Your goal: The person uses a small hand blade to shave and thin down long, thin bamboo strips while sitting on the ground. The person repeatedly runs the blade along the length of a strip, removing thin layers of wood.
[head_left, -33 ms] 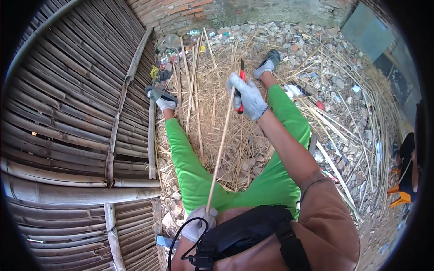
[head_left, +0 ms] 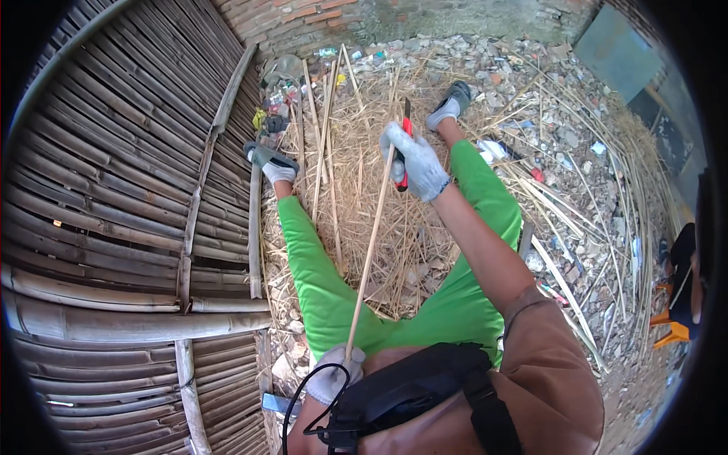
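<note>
A long thin bamboo strip [head_left: 369,258] slants between my two gloved hands, above the gap between my spread legs. My left hand [head_left: 331,374], in a white glove close to my waist, is closed round the strip's near end. Farther out, my right hand [head_left: 418,163], also gloved, is closed on a red and black utility knife [head_left: 407,126] whose dark blade points away from me. The strip's far end reaches the fingers of this same hand and seems gripped there too. Parts of the knife's handle are hidden by the glove.
A bamboo slat wall [head_left: 114,174] stands close on my left. Shavings [head_left: 356,197] and several loose strips [head_left: 326,129] cover rubble between my feet. More strips [head_left: 553,205] lie to the right, near a person beside an orange stool [head_left: 671,331]. A brick wall [head_left: 303,19] closes the far side.
</note>
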`<action>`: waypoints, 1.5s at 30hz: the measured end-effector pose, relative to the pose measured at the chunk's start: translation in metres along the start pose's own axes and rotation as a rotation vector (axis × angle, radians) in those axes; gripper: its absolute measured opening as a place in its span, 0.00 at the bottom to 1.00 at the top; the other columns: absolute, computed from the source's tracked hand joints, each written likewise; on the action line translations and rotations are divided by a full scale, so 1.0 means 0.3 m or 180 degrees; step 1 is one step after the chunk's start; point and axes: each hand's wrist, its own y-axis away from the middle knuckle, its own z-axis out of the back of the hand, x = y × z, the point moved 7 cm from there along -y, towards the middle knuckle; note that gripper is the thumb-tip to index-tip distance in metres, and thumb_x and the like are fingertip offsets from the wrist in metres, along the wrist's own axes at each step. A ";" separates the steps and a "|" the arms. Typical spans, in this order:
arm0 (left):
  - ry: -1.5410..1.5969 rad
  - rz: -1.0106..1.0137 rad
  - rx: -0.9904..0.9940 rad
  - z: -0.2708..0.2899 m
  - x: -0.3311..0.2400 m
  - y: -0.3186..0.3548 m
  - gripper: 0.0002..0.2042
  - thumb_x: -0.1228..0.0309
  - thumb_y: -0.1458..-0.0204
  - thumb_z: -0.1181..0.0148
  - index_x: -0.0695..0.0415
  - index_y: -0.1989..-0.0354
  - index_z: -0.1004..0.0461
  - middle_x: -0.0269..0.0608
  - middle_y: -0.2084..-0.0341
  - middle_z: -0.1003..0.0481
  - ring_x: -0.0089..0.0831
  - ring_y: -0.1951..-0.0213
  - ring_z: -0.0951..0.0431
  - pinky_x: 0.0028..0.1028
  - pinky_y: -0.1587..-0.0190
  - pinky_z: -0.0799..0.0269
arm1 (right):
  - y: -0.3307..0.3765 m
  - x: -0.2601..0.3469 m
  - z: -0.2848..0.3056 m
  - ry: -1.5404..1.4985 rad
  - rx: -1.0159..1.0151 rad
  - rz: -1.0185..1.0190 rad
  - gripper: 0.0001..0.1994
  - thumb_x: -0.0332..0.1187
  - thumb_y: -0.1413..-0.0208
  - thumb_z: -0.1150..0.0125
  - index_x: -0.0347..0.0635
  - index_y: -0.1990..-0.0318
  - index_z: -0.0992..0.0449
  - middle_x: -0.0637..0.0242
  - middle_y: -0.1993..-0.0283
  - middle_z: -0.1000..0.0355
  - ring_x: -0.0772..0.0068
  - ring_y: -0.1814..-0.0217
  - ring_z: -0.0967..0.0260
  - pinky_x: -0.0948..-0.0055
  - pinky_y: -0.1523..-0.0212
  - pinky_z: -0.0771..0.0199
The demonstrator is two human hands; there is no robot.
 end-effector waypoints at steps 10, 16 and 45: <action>-0.1431 -0.0003 -0.0854 -0.131 -0.076 -0.110 0.17 0.62 0.26 0.48 0.64 0.42 0.25 0.33 0.81 0.30 0.22 0.83 0.34 0.25 0.82 0.39 | 0.111 -0.198 -0.031 0.1189 -0.0277 -0.0586 0.24 0.56 0.37 0.26 0.41 0.56 0.20 0.75 0.74 0.30 0.82 0.80 0.37 0.76 0.79 0.36; -0.4307 -0.1672 -0.1740 -0.211 -0.234 -0.258 0.17 0.59 0.27 0.44 0.60 0.43 0.24 0.34 0.76 0.22 0.25 0.76 0.23 0.28 0.74 0.29 | 0.252 -0.372 -0.125 0.1890 0.0095 -0.0138 0.23 0.53 0.38 0.25 0.41 0.71 0.22 0.72 0.75 0.29 0.78 0.72 0.37 0.64 0.69 0.31; -0.3082 -0.0330 -0.1208 -0.028 -0.005 -0.133 0.18 0.58 0.24 0.49 0.61 0.41 0.24 0.28 0.76 0.31 0.19 0.75 0.34 0.24 0.70 0.35 | 0.076 -0.287 0.157 0.3587 -0.0914 0.0462 0.30 0.61 0.32 0.41 0.35 0.57 0.21 0.40 0.61 0.19 0.38 0.55 0.19 0.48 0.51 0.23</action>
